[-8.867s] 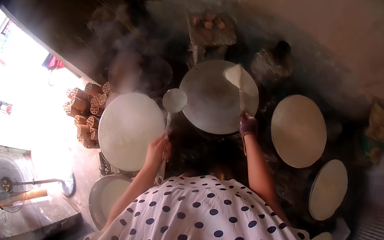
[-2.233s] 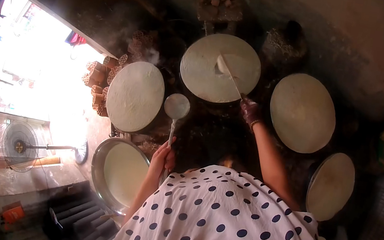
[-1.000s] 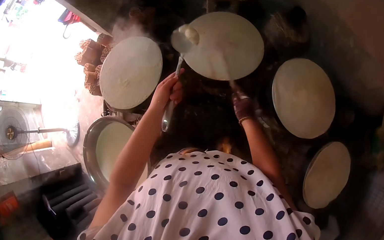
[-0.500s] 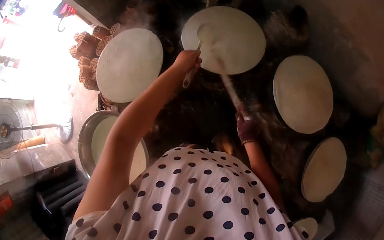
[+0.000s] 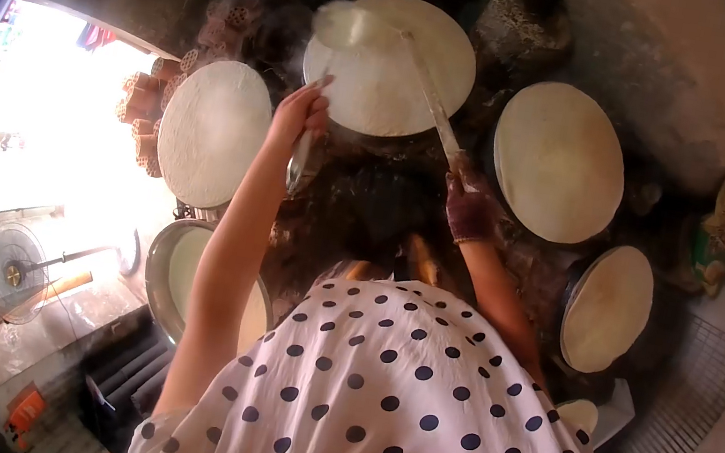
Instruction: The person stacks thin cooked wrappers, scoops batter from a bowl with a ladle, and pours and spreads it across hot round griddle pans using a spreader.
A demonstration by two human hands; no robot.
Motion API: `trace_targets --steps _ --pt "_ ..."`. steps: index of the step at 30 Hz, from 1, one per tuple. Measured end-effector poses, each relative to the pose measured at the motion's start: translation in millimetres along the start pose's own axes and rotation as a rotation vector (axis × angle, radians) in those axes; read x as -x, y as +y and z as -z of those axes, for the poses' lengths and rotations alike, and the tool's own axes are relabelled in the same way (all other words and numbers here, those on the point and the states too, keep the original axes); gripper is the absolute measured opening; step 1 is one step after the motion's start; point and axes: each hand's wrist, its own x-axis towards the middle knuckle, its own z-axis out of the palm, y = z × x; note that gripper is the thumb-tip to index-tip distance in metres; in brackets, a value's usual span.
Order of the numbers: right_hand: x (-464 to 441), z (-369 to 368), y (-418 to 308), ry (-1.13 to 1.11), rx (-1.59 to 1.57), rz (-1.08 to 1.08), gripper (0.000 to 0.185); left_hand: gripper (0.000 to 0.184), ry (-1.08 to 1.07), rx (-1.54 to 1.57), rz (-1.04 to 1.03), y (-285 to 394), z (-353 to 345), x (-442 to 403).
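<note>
A ladle (image 5: pixel 344 29), its bowl blurred, is at the upper left edge of the far round white surface (image 5: pixel 382 102). My left hand (image 5: pixel 301 112) is closed round the ladle's handle, whose end hangs below the fist. In a dark purple glove, my right hand (image 5: pixel 469 210) grips a long pale stick (image 5: pixel 431 95). The stick slants up to the left, its far tip over the middle of that round surface. Whether the tip touches the surface, I cannot tell. Faint steam blurs the area around the ladle.
Other round pale surfaces stand at the left (image 5: pixel 214 137), right (image 5: pixel 559 163) and lower right (image 5: pixel 607 308). A metal pot (image 5: pixel 154 274) of whitish liquid sits by my left forearm. Perforated brown cylinders (image 5: pixel 142 92), a fan (image 5: pixel 14 271) and a wire rack (image 5: pixel 686 401) lie further out.
The ladle has swung from the round surface's interior to its upper left edge, my left hand moving left with it. The stick's tip reaches further across the surface. The whole view has shifted slightly.
</note>
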Motion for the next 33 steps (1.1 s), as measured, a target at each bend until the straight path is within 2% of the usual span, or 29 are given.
trace_targets --steps 1,2,3,4,5,6,7,9,10,11,12,13,14,15,16,17,18,19,20,21,23,24,25,27,28,31,33 --pt "-2.7 -9.2 -2.1 -0.229 0.142 -0.104 0.033 0.039 -0.025 -0.032 -0.049 6.3 -2.9 17.3" --pt "-3.1 -16.1 -5.4 -0.454 0.288 -0.207 0.034 0.038 -0.020 0.024 -0.004 11.7 -2.8 27.9" --pt "1.3 -21.5 -10.8 -0.531 0.285 0.065 0.037 0.037 -0.030 0.079 0.044 16.5 -1.9 33.0" --pt "3.9 -22.8 -16.5 -0.594 0.284 0.334 0.039 0.034 -0.217 0.365 0.115 13.1 11.9 32.6" --pt "8.0 -11.5 -22.7 -0.582 0.224 0.373 0.043 0.032 -0.360 0.655 0.238 13.4 17.5 35.5" --pt "17.1 4.8 -29.2 -0.577 0.159 0.404 0.046 0.035 -0.227 0.762 0.214 13.7 4.2 56.9" --pt "17.8 17.0 -30.2 -0.455 -0.051 0.263 0.048 0.040 -0.278 0.776 0.159 9.2 6.7 69.6" --pt "5.7 28.0 9.2 -0.392 0.072 0.135 0.046 0.044 0.035 0.194 -0.079 -2.3 -17.3 107.5" --pt "-0.5 33.0 27.9 -0.345 0.187 0.022 0.045 0.045 0.039 -0.081 -0.133 -11.1 -24.2 122.4" --pt "-14.0 37.6 41.0 -0.339 0.286 -0.020 0.035 0.045 0.035 -0.350 -0.191 -19.3 -32.1 130.6" --pt "-24.0 41.2 46.5 -0.135 0.416 0.028 0.024 0.045 0.012 -0.355 -0.176 -28.1 -43.8 131.7" --pt "-37.7 11.9 72.8 -0.016 0.239 0.002 0.021 0.045 0.058 -0.251 -0.051 -35.2 -53.9 134.5" --pt "-45.1 9.9 72.1 0.003 0.237 -0.023 0.020 0.044 0.103 -0.155 0.074 -39.6 -63.8 135.9" --pt "-53.3 8.6 70.8 0.022 0.236 -0.049 0.018 0.044 0.067 -0.169 0.090 -44.3 -65.3 135.8" --pt "-63.2 41.0 41.9 -0.065 0.414 -0.088 0.019 0.044 0.049 -0.113 0.152 -55.0 -64.0 132.1" --pt "-63.0 52.0 35.1 -0.071 0.341 -0.167 0.019 0.044 0.033 -0.063 0.224 -62.1 -65.0 130.7" --pt "-58.3 62.3 34.7 -0.075 0.264 -0.244 0.019 0.044 -0.013 -0.083 0.257 -66.1 -68.1 133.2" --pt "-53.8 74.1 38.5 -0.172 0.274 -0.396 0.023 0.043 -0.071 -0.173 0.241 -68.4 -68.0 137.1" --pt "-37.1 66.8 75.8 -0.155 0.286 -0.439 0.023 0.043 -0.127 -0.260 0.225 -69.4 -65.2 134.7" --pt "-5.7 51.2 135.7 0.013 0.352 -0.365 0.026 0.043 -0.163 -0.272 0.241 -70.3 -64.0 133.5" --pt "38.9 98.1 149.7 0.391 0.160 -0.549 0.029 0.042 -0.163 -0.340 0.296 -71.0 -66.2 129.3" --pt "54.8 142.2 120.4 0.612 -0.121 -0.786 0.028 0.042 -0.168 -0.369 0.318 -71.6 -66.6 127.1" --pt "68.6 156.6 125.9 0.649 -0.101 -0.796 0.028 0.042 -0.229 -0.396 0.308 -77.1 -56.7 122.1" --pt "98.0 169.7 141.4 0.554 0.708 -0.753 0.029 0.042 -0.300 -0.419 0.347 -83.5 -59.8 114.8" --pt "106.7 167.0 150.2 0.563 0.723 -0.792 0.029 0.043 -0.323 -0.444 0.397 -86.6 -64.5 110.4" --pt "117.3 153.8 199.7 0.312 0.620 -0.900 0.034 0.042 -0.394 -0.521 0.455 -98.1 -85.5 101.0" --pt "113.6 172.2 197.4 0.352 0.638 -0.947 0.035 0.042 -0.439 -0.555 0.472 -106.0 -100.7 102.7"
